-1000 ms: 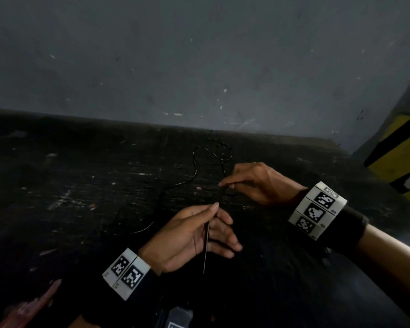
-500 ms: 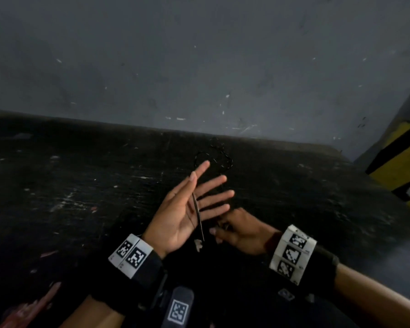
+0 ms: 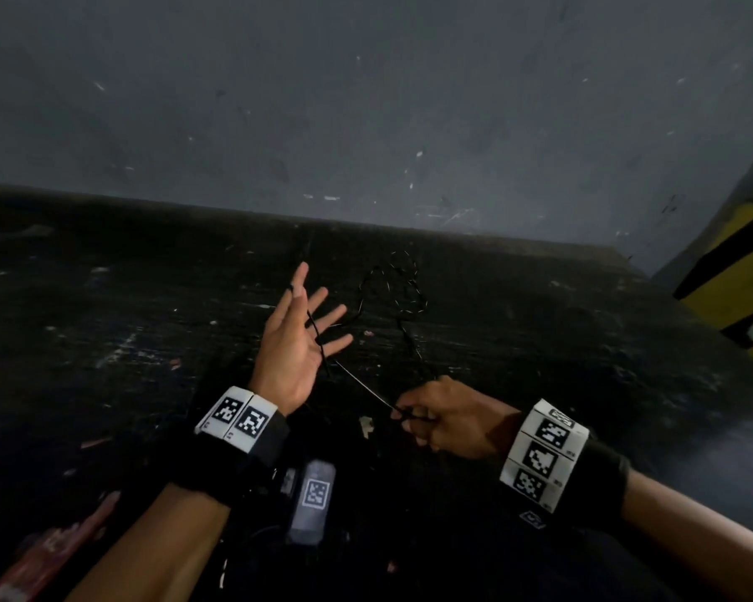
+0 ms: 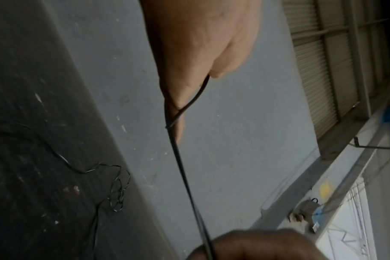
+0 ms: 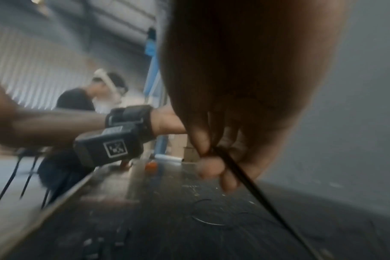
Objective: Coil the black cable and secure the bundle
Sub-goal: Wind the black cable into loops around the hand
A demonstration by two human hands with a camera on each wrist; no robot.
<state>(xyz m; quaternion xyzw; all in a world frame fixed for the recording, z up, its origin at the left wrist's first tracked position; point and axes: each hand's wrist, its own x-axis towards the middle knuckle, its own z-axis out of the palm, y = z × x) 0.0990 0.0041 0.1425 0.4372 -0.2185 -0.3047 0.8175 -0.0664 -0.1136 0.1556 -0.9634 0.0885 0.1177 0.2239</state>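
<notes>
change: since the earlier frames the left hand [image 3: 298,341] is lifting and spreading flat, palm up, and the right hand [image 3: 444,417] is pulling back toward the body, drawing the cable [image 3: 403,306] taut between the two.
left grip: open, fingers straight and fanned; cable is running across the palm and looping round the fingers [image 4: 178,121], crossing itself there in the left wrist view; thumb looks to be pressing one strand against the palm, not sure.
right grip: closed, pinching the cable between thumb and fingertips [image 5: 209,166].
cable location: one run is stretching from left palm to right pinch, above the counter [image 3: 105,341]; the rest is lying loose in a small tangle on the counter, beyond both hands, near the wall [image 3: 366,102].
handling: judging thin, light, limp, a bit springy, so wraps are likely slipping off spread fingers unless tension is kept; smooth jacket, probably slippery.
where to hold: best pinching close to the wrapped fingers and feeding slack hand over hand; pulling from the tangle is risking knots.
hard to see: black cable on black counter, mostly showing only by glints; free end not findable; number of wraps unclear; right wrist view blurred, hand blocking much of it; no tie or strap visible.
</notes>
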